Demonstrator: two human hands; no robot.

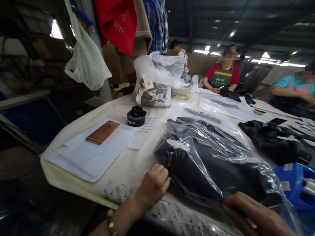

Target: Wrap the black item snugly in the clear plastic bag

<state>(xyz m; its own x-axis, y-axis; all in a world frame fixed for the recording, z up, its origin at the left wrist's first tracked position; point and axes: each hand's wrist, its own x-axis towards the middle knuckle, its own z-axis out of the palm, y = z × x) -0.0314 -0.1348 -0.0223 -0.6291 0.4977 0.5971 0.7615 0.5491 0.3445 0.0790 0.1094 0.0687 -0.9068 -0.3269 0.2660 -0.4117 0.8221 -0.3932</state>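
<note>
A dark folded garment in a clear plastic bag (209, 157) lies on the cream table (123, 164) in front of me. My left hand (153, 185) is closed in a fist at the bag's near left corner, gripping its edge. My right hand (252, 216) rests on the bag's near right end, fingers curled over the plastic. A beaded bracelet (114, 230) circles my left wrist.
A gold phone (103, 132) lies on white sheets (92, 156). A black tape roll (136, 116), a bag of tags (155, 85) and a blue tape dispenser (302, 190) stand nearby. Other dark garments (274, 141) lie right. Two people sit across the table.
</note>
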